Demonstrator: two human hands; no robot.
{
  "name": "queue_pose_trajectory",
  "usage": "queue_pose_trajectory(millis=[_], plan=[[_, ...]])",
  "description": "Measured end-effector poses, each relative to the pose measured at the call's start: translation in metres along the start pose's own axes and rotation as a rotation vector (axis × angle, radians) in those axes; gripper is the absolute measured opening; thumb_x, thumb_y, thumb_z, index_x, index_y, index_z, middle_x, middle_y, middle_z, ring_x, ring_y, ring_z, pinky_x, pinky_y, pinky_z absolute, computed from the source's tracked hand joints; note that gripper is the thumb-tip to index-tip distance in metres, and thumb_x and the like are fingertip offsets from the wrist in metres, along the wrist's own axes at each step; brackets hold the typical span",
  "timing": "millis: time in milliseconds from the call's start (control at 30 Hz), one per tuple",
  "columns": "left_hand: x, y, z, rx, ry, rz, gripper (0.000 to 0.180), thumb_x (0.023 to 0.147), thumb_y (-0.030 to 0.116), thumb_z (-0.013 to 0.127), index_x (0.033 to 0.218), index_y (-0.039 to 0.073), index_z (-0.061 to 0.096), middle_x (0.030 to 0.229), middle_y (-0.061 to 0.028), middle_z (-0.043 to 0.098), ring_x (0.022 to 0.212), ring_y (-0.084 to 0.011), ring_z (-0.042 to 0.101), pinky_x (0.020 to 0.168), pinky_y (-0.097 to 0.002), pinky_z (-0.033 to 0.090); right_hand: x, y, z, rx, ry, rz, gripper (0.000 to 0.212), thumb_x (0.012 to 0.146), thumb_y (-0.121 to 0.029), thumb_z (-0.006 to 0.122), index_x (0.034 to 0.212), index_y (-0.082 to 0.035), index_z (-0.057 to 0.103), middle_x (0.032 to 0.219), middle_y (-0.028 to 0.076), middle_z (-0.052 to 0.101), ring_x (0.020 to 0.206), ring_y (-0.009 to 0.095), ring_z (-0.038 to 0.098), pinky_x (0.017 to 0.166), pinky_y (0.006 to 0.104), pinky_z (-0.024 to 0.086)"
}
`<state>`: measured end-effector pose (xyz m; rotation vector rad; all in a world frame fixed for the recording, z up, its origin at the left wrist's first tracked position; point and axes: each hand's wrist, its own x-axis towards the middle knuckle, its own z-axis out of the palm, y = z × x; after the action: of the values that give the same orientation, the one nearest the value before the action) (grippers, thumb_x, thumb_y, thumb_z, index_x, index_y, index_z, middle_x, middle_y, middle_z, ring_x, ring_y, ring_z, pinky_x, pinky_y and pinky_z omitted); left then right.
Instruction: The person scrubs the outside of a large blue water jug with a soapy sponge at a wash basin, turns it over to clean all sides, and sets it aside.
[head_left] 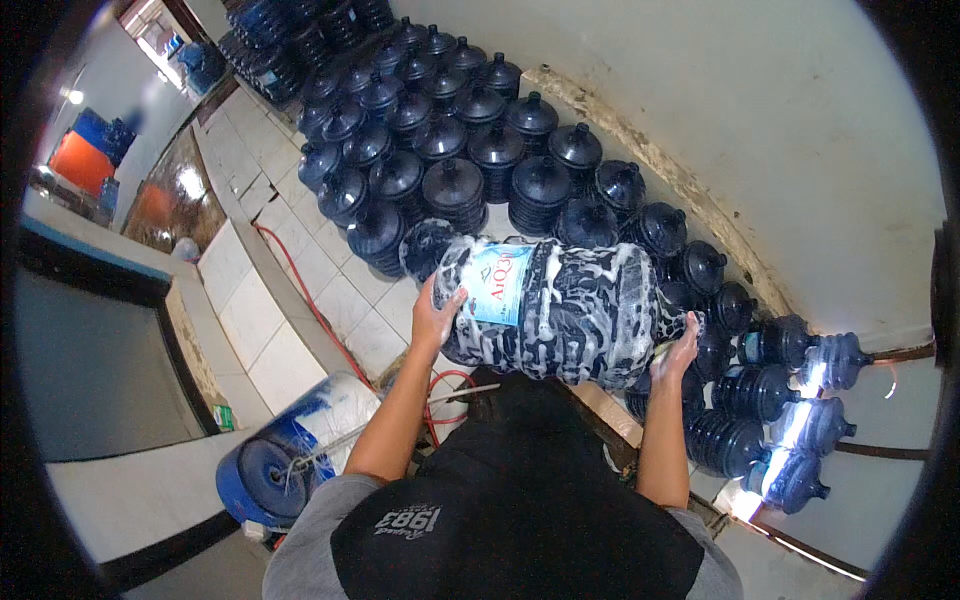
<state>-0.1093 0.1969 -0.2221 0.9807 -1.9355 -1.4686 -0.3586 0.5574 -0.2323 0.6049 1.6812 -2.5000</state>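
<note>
A large dark water jug (590,305) lies sideways across my front, held up between my two hands. White foam streaks its ribbed sides, and a light blue label (499,284) sits toward its left end. My left hand (436,314) grips that left end, thumb on the front and the other fingers partly hidden. At the opposite end, my right hand (677,350) is pressed against the jug with foam on its fingers. A small yellowish patch shows by the right palm; I cannot tell what it is.
Rows of dark water jugs (441,138) stand upright on the tiled floor (341,304) along the wall. More jugs (760,392) lie on their sides at the right. A red hose (311,300) runs along the left step. A blue-and-white barrel-shaped container (262,482) stands at lower left.
</note>
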Motion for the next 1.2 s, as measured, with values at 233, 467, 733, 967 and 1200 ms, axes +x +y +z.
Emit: queue_pose_trajectory(millis=[233, 467, 733, 967, 1200], plan=[[0.004, 0.026, -0.006, 0.084, 0.012, -0.012, 0.063, 0.086, 0.036, 0.08, 0.134, 0.0, 0.059, 0.12, -0.017, 0.07, 0.11, -0.0242, 0.066, 0.099, -0.0355, 0.048, 0.005, 0.023, -0.011, -0.017, -0.021, 0.157, 0.058, 0.089, -0.044, 0.07, 0.131, -0.005, 0.061, 0.103, 0.007, 0.068, 0.073, 0.021, 0.064, 0.067, 0.0349, 0.051], [0.014, 0.008, 0.001, 0.132, 0.098, 0.013, 0.063, 0.086, 0.043, 0.078, 0.129, 0.0, 0.062, 0.118, -0.0185, 0.07, 0.108, -0.0268, 0.066, 0.099, -0.037, 0.047, 0.014, 0.026, -0.013, 0.072, -0.137, 0.203, 0.053, 0.092, -0.039, 0.07, 0.129, -0.002, 0.061, 0.118, 0.011, 0.067, 0.104, 0.026, 0.066, 0.096, 0.0389, 0.051], [0.053, -0.021, 0.048, 0.307, 0.227, 0.036, 0.065, 0.085, 0.056, 0.075, 0.117, -0.001, 0.069, 0.108, -0.0218, 0.073, 0.101, -0.034, 0.07, 0.092, -0.0401, 0.051, 0.018, 0.039, -0.04, 0.021, -0.126, 0.052, 0.032, 0.09, -0.025, 0.075, 0.111, -0.004, 0.063, 0.095, 0.004, 0.066, 0.074, 0.016, 0.063, 0.062, 0.0315, 0.053], [0.133, -0.136, 0.131, 0.288, 0.222, 0.094, 0.056, 0.094, 0.053, 0.064, 0.113, 0.001, 0.068, 0.104, -0.0256, 0.071, 0.099, -0.0401, 0.069, 0.089, -0.0441, 0.051, -0.009, 0.049, -0.017, -0.202, -0.054, -0.331, 0.033, 0.082, -0.011, 0.084, 0.104, -0.002, 0.062, 0.091, 0.002, 0.062, 0.08, 0.013, 0.058, 0.068, 0.0316, 0.056], [0.162, -0.252, 0.24, 0.031, -0.194, -0.045, 0.083, 0.098, 0.063, 0.049, 0.153, 0.002, 0.038, 0.152, -0.0237, 0.045, 0.14, -0.0354, 0.044, 0.116, -0.0401, 0.032, 0.028, 0.165, 0.037, -0.583, -0.115, -0.65, 0.036, 0.074, -0.019, 0.09, 0.093, -0.002, 0.064, 0.087, 0.007, 0.064, 0.08, 0.019, 0.06, 0.079, 0.0327, 0.05]])
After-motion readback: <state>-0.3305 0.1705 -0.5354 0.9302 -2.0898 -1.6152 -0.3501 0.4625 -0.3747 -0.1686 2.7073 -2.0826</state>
